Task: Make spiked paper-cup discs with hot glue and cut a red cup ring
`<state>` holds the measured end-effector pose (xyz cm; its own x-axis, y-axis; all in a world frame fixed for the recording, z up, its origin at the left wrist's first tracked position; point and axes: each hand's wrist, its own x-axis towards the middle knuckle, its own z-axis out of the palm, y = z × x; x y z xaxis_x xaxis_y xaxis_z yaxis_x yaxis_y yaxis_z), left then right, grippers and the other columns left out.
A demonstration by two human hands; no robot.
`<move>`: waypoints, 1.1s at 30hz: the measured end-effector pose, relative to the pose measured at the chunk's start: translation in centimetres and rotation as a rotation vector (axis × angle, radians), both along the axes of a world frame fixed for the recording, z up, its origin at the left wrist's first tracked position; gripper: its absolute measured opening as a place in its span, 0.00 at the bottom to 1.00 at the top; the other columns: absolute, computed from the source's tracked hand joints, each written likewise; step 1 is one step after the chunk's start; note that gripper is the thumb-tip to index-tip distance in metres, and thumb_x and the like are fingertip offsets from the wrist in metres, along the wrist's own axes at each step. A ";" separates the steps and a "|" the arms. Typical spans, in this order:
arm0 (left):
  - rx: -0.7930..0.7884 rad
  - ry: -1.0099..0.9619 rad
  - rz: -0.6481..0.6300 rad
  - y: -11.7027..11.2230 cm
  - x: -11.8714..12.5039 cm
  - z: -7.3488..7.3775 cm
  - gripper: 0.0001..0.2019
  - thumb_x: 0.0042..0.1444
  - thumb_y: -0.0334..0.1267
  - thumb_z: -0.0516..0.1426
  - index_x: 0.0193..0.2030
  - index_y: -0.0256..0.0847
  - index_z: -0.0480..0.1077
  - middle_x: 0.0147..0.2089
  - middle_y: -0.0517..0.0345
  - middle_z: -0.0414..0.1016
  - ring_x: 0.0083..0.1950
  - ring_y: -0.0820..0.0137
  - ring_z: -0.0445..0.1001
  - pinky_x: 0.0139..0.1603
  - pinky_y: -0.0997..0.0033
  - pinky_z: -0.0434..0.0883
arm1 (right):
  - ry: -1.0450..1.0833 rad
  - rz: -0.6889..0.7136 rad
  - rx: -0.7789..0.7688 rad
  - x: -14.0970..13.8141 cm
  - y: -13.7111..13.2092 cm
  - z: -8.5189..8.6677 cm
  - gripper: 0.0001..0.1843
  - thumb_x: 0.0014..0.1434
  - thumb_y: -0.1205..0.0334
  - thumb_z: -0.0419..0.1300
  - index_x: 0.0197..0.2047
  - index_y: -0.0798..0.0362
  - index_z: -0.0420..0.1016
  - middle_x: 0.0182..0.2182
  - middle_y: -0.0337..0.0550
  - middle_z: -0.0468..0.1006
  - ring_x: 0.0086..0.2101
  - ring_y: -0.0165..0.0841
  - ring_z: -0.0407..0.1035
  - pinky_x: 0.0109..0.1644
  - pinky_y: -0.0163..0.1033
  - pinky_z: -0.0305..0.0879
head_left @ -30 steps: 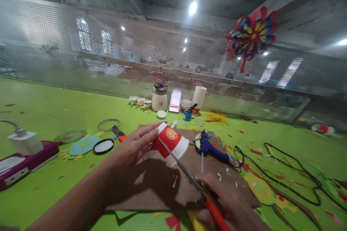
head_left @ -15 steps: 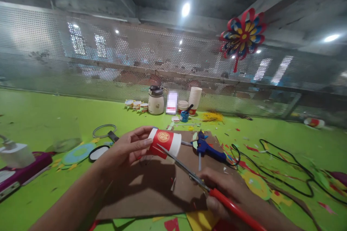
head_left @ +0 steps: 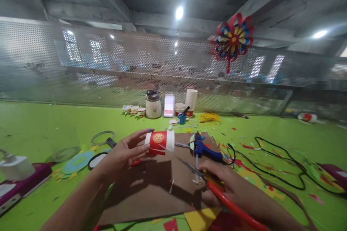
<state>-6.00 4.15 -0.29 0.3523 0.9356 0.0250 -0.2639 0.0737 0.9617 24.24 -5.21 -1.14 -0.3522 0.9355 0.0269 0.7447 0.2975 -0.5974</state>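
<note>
My left hand grips a white and red paper cup that lies on its side in the air, its mouth toward the right. A slit with a thin loose strip runs along the cup's lower side. My right hand is closed round red-handled scissors, whose blades point up and left, apart from the cup and just below its rim. Beneath both hands lies a brown cardboard sheet. On its far part rests a blue glue gun, nozzle to the left.
Behind stand a cream jug, a blue paint jar and stacked paper cups. A black cord snakes over the right side among paper scraps. At the left sits a purple power strip. A paper flower hangs above.
The scissors have drawn back from the cup toward the lower right, and their blades have opened somewhat. The cup is turned slightly in my left hand, and the view has shifted a little.
</note>
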 end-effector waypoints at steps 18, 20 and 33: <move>0.489 0.355 0.026 0.1 0.5 -0.7 0.22 0.50 0.33 0.66 0.51 0.42 0.67 0.51 0.50 0.78 0.50 0.60 0.80 0.53 0.54 0.77 | 0.007 0.045 -0.074 1.3 0.0 1.2 0.25 0.54 0.58 0.67 0.55 0.49 0.70 0.51 0.44 0.77 0.49 0.43 0.71 0.53 0.48 0.65; 0.647 0.400 0.110 -0.1 0.8 -0.8 0.19 0.52 0.33 0.63 0.51 0.42 0.69 0.55 0.49 0.74 0.55 0.60 0.77 0.56 0.54 0.76 | -0.001 0.025 -0.081 1.3 0.0 1.2 0.24 0.54 0.57 0.67 0.54 0.49 0.70 0.50 0.44 0.77 0.47 0.43 0.71 0.52 0.48 0.66; 0.668 0.491 0.292 0.1 1.7 -2.1 0.28 0.54 0.31 0.61 0.63 0.44 0.68 0.61 0.47 0.71 0.58 0.58 0.74 0.58 0.55 0.73 | -0.028 -0.014 -0.028 0.8 0.3 0.7 0.24 0.58 0.54 0.64 0.56 0.52 0.70 0.49 0.50 0.78 0.46 0.45 0.72 0.52 0.50 0.66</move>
